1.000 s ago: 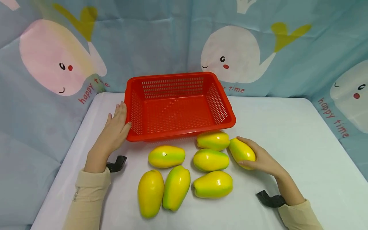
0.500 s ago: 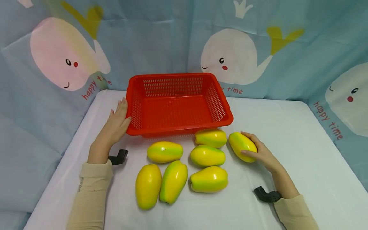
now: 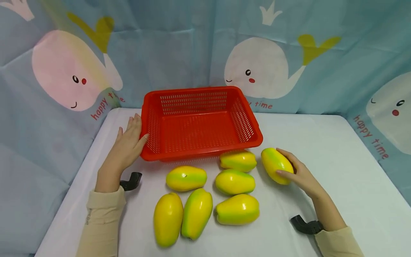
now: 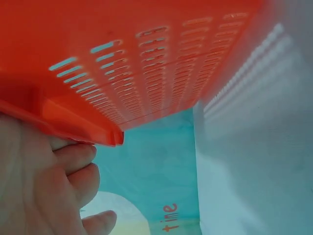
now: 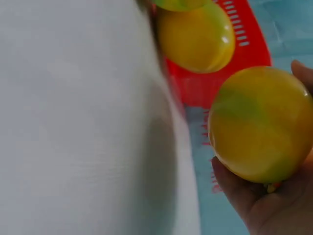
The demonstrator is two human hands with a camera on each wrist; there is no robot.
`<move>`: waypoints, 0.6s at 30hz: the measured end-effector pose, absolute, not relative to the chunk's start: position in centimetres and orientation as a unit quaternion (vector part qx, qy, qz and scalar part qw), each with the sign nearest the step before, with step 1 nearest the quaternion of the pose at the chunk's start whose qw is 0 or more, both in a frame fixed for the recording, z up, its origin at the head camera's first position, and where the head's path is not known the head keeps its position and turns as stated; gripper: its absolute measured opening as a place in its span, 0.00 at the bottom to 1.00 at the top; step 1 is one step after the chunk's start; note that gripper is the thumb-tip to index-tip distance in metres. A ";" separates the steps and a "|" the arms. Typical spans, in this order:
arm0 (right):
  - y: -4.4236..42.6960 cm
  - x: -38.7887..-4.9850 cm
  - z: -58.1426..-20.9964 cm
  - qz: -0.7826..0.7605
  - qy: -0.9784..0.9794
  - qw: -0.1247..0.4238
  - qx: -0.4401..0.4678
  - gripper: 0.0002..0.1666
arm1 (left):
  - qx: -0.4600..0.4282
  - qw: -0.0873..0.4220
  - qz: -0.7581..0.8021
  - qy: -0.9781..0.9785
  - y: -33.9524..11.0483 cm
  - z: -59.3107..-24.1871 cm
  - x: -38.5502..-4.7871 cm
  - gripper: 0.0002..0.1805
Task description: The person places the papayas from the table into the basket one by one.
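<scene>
In the head view my right hand (image 3: 300,175) holds a yellow-green papaya (image 3: 276,166), thumb on the near side and fingers round the far side. The right wrist view shows this papaya (image 5: 261,122) raised off the white cloth, between the thumb and a fingertip. A red plastic basket (image 3: 200,130) with slotted walls stands at the back, nothing inside it. My left hand (image 3: 126,148) rests against its left rim, fingers fairly straight along the outside and thumb at the rim's edge. From the left wrist, the fingers (image 4: 80,183) touch the rim's outside; the thumb is hidden.
Several more papayas lie before the basket: one papaya (image 3: 238,160) partly under its front rim, another papaya (image 3: 235,182) nearer, others like the papaya (image 3: 168,219) at the front left. A printed blue curtain (image 3: 173,53) hangs behind the white table (image 3: 321,142).
My right hand has drawn its papaya a little rightward and up, apart from the neighbouring one it was touching. The left hand stays at the basket's rim. The head view shifts slightly.
</scene>
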State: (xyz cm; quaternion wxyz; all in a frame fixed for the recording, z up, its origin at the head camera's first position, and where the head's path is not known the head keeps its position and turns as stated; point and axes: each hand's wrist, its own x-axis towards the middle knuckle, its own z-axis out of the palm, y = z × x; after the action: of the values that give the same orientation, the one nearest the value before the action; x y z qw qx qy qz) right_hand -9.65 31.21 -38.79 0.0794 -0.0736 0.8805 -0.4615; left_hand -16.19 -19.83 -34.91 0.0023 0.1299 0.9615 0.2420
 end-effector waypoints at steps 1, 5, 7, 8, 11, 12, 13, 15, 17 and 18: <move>31.2 -9.8 -38.4 -0.457 0.883 0.075 -0.075 0.40 | 0.130 0.003 0.238 0.962 -19.9 -35.0 -16.3 0.36; 30.9 -10.5 -36.3 -0.440 0.892 0.045 -0.090 0.41 | 0.139 0.008 0.236 0.962 -19.9 -35.1 -16.6 0.35; 30.7 -11.0 -35.1 -0.437 0.893 0.028 -0.100 0.41 | 0.142 0.007 0.240 0.960 -20.0 -35.1 -16.7 0.34; 30.5 -11.3 -34.4 -0.438 0.893 0.019 -0.105 0.42 | 0.143 0.007 0.241 0.960 -19.9 -35.1 -16.7 0.34; 29.8 -12.2 -32.7 -0.442 0.889 -0.002 -0.120 0.42 | 0.143 0.006 0.246 0.959 -19.9 -35.0 -16.9 0.34; 29.5 -12.5 -32.2 -0.446 0.886 -0.006 -0.126 0.43 | 0.143 0.006 0.248 0.958 -19.9 -35.1 -16.9 0.34; 29.2 -12.9 -31.7 -0.450 0.883 -0.008 -0.132 0.43 | 0.143 0.005 0.249 0.958 -19.8 -35.1 -17.0 0.34; 28.3 -13.7 -31.0 -0.460 0.876 -0.006 -0.144 0.43 | 0.142 0.003 0.253 0.957 -19.8 -35.2 -17.1 0.34; 27.3 -14.6 -30.5 -0.467 0.870 0.001 -0.156 0.43 | 0.140 0.002 0.255 0.957 -19.8 -35.3 -17.2 0.34; 26.7 -15.1 -30.3 -0.471 0.867 0.007 -0.162 0.42 | 0.138 0.002 0.256 0.957 -19.9 -35.3 -17.2 0.34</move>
State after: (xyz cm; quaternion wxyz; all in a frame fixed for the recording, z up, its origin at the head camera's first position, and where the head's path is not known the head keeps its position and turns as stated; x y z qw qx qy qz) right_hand -15.09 26.73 -30.31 0.0074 -0.1619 0.8673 -0.4706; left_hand -17.20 -19.87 -35.32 0.0022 0.1381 0.9568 0.2560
